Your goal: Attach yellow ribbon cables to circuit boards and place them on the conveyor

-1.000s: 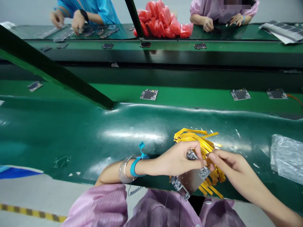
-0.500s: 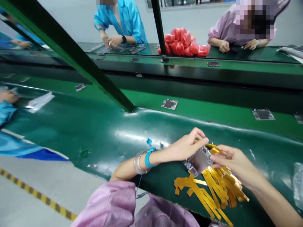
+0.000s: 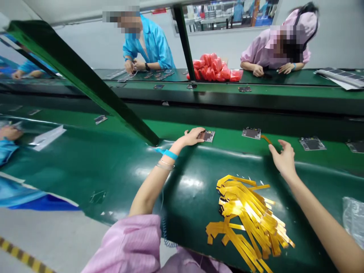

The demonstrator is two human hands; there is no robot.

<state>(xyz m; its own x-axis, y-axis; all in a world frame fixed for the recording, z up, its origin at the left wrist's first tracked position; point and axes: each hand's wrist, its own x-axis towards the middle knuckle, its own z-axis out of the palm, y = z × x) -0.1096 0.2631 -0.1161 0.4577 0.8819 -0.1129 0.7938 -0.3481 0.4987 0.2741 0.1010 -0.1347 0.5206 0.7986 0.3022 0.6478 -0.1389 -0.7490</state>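
My left hand (image 3: 193, 137) reaches to the green belt, its fingers closed over the left part of a circuit board (image 3: 209, 136). A blue band and a clear bangle circle that wrist. To the right, another circuit board (image 3: 251, 133) lies on the belt with an orange flex cable (image 3: 266, 139) sticking out from its right side. Just beyond that cable's free end, my right hand (image 3: 284, 159) is open, thumb and fingers apart. Below both hands, a loose pile of yellow-orange flex cables (image 3: 247, 212) is spread on the green bench mat.
Further boards (image 3: 313, 143) lie along the belt (image 3: 176, 129). A slanted green post (image 3: 93, 83) rises left of my left hand. A clear plastic bag (image 3: 352, 216) lies at the right edge. Across the line, two people work beside red packets (image 3: 212, 68).
Both hands have moved forward from above the cable pile to the belt. The board they held has left the pile area; a board with a cable now lies between them. The view has tilted up.
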